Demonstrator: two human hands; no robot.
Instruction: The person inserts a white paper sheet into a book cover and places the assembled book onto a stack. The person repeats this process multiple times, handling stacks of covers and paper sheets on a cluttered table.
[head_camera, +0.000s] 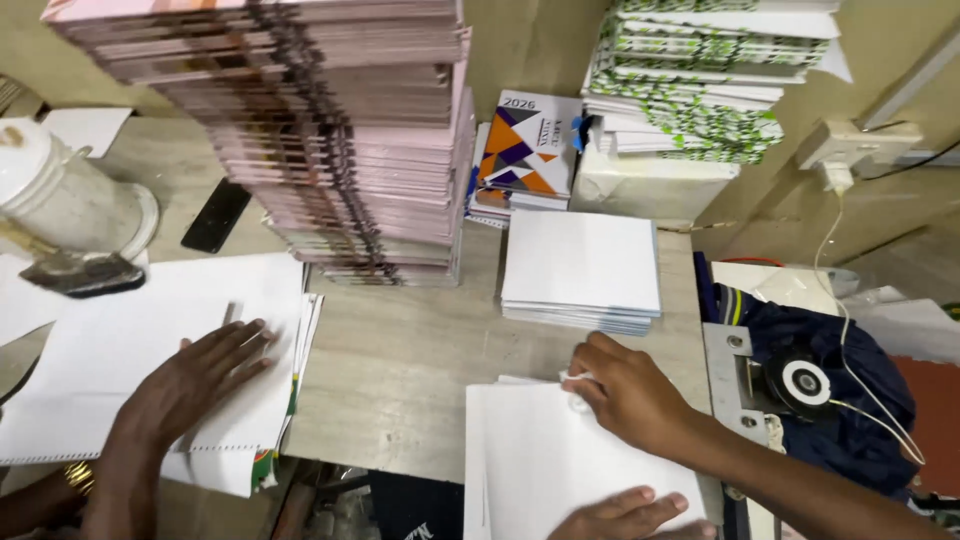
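Left hand (195, 385) lies flat, fingers apart, on white sheets (120, 340); right hand (625, 392) pinches the near-right paper stack's (540, 460) corner

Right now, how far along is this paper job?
Looks done: the tall pile of pink-edged booklets and the squared stack of white sheets behind. In hand: the right hand pinches a corner of the near white sheet pile; the left hand lies flat on the wide white sheets. Left: both those piles.
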